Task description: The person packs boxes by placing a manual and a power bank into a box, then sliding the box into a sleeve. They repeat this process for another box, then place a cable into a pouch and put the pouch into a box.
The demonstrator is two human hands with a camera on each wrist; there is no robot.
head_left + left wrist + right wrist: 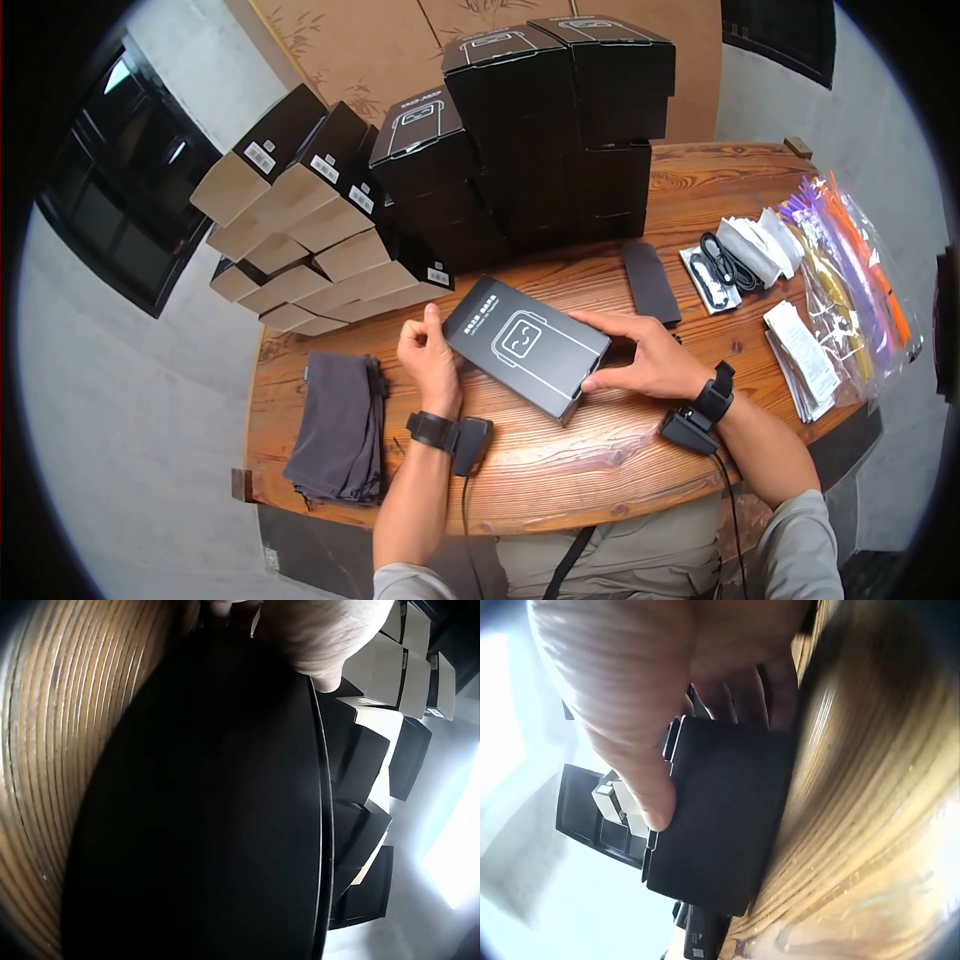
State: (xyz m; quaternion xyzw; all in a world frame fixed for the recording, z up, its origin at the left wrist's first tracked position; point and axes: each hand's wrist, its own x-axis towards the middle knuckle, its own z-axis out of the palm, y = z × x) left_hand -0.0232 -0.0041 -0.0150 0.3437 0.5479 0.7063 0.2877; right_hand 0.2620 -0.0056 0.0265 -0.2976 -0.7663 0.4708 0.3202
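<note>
A flat black box (490,350) with a white line-drawn robot face and lettering on its top is held tilted over the table, between both hands. My left hand (432,362) grips its left edge, thumb raised at the side; in the left wrist view the box's dark side (202,802) fills the middle and hides most fingers. At the opposite end my right hand (662,362) holds the box, with the thumb on the near corner and the fingers along the far edge. The right wrist view shows the thumb pressed at the lid seam of the black end panel (720,817).
Stacked black boxes (520,110) and cartons with beige ends (330,270) stand at the back. Folded dark cloth pouches (335,425) lie left. To the right are a dark grey pouch (652,283), bagged cables (728,265), white leaflets (802,360) and a bag of coloured ties (860,280).
</note>
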